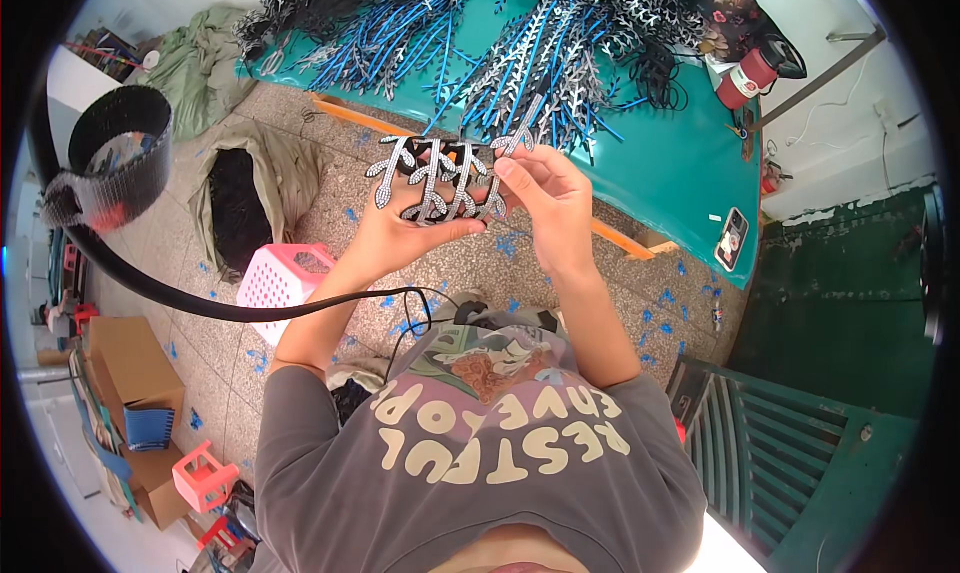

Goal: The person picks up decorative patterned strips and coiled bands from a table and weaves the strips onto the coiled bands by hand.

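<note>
1. Holding a small fan of grey-white branched strips (pixel 432 181) at chest height, the left hand (pixel 400 228) cups it from below, fingers closed round its lower ends
2. The right hand (pixel 545 198) pinches the rightmost strip's top, so it sits nearer that end
3. The strips run lengthwise away from the body, toward the teal table (pixel 680 158)
4. About four strips are held; the table pile (pixel 500 33) is too many to count

Heap of branched strips (pixel 520 33) crowding the teal table (pixel 680 163), bare table strip right, pink basket (pixel 280 278) lower left
</note>
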Available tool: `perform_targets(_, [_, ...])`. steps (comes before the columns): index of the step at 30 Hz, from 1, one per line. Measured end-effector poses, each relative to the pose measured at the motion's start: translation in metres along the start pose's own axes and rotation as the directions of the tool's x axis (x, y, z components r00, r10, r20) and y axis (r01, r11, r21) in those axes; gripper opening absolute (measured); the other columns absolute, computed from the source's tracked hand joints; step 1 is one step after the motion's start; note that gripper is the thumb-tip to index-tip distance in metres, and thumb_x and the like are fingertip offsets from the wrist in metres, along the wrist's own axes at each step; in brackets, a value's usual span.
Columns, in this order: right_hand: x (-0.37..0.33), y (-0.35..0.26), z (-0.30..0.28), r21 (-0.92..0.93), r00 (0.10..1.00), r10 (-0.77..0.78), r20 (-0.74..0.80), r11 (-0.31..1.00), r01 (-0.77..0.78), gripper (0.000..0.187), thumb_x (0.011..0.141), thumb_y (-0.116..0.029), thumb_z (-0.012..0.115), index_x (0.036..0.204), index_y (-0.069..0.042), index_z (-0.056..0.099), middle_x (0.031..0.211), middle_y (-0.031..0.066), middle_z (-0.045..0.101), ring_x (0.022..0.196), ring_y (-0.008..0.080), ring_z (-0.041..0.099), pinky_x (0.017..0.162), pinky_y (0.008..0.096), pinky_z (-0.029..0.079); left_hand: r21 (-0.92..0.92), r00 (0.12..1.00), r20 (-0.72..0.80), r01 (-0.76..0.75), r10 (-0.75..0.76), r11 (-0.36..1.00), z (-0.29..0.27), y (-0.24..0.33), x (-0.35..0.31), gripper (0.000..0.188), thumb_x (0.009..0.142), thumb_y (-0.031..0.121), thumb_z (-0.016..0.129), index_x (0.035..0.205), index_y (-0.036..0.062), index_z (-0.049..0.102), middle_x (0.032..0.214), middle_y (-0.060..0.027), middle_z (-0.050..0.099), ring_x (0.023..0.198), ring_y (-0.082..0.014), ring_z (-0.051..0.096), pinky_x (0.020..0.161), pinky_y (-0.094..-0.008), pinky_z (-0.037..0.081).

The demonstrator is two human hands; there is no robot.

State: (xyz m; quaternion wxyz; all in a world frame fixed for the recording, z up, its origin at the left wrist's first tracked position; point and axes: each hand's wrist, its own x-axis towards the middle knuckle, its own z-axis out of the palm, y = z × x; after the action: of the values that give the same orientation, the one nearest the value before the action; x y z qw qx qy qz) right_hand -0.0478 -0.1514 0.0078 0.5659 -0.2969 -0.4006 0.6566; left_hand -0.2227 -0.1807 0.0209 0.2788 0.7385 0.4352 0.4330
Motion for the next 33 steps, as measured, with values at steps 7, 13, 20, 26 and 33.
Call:
perform_targets(7, [-0.003, 0.023, 0.006, -0.038, 0.992, -0.11, -0.058, 0.993, 0.108, 0.014, 0.081, -0.004, 0.066, 0.093, 0.001, 0.06, 0.084, 0.0058, 0.065, 0.077, 0.0097, 0.061, 0.062, 0.0218, 0.048, -0.344, 0.869, 0.174, 0.495, -0.464, 0.798, -0.004, -0.006, 0.007, 0.027, 0.07, 0.01, 0.075, 0.093, 0.002, 0.065, 0.088, -0.0032, 0.065, 0.079, -0.0098, 0.059, 0.074, -0.0244, 0.046])
perform_targets(13, [-0.002, 0.042, -0.007, -0.674, 0.709, -0.682, 0.177, 0.442, 0.593, 0.025, 0.073, -0.005, 0.072, 0.094, 0.002, 0.06, 0.088, 0.0084, 0.064, 0.077, 0.0152, 0.063, 0.063, 0.0257, 0.049, -0.334, 0.897, 0.044, 0.428, -0.44, 0.84, 0.012, -0.013, 0.004, 0.024, 0.072, 0.017, 0.076, 0.092, 0.0057, 0.069, 0.09, -0.0026, 0.065, 0.084, -0.0084, 0.057, 0.075, -0.0244, 0.045])
perform_targets(20, [-0.003, 0.01, -0.019, -0.448, 0.944, -0.328, -0.032, 0.849, 0.279, 0.061, 0.073, -0.026, 0.073, 0.123, -0.001, 0.048, 0.113, 0.0091, 0.053, 0.079, 0.0133, 0.054, 0.055, 0.0242, 0.045, -0.02, 0.99, -0.105, 0.092, -0.094, 0.996, 0.01, -0.01, -0.008, 0.032, 0.066, 0.012, 0.081, 0.094, 0.0055, 0.067, 0.098, -0.001, 0.063, 0.088, -0.0097, 0.057, 0.076, -0.0269, 0.047])
perform_targets(26, [0.008, -0.024, -0.006, -0.151, 0.987, -0.157, -0.028, 0.977, 0.152, 0.016, 0.081, -0.008, 0.065, 0.095, 0.001, 0.065, 0.091, 0.0084, 0.061, 0.051, 0.0072, 0.045, 0.045, 0.0206, 0.037, -0.313, 0.966, -0.032, 0.234, -0.257, 0.92, 0.013, -0.006, -0.016, 0.048, 0.065, 0.004, 0.08, 0.107, 0.0006, 0.055, 0.091, -0.0034, 0.064, 0.081, -0.0082, 0.061, 0.071, -0.0222, 0.05])
perform_targets(33, [0.008, -0.026, 0.0, -0.207, 0.95, -0.312, -0.016, 0.931, 0.302, 0.011, 0.077, -0.001, 0.067, 0.089, -0.001, 0.068, 0.094, 0.0106, 0.062, 0.063, 0.0106, 0.055, 0.046, 0.0215, 0.043, -0.224, 0.991, -0.006, 0.129, -0.133, 0.966, 0.008, -0.007, -0.016, 0.039, 0.065, 0.009, 0.08, 0.098, 0.0002, 0.06, 0.087, -0.0046, 0.065, 0.075, -0.0096, 0.061, 0.066, -0.023, 0.05])
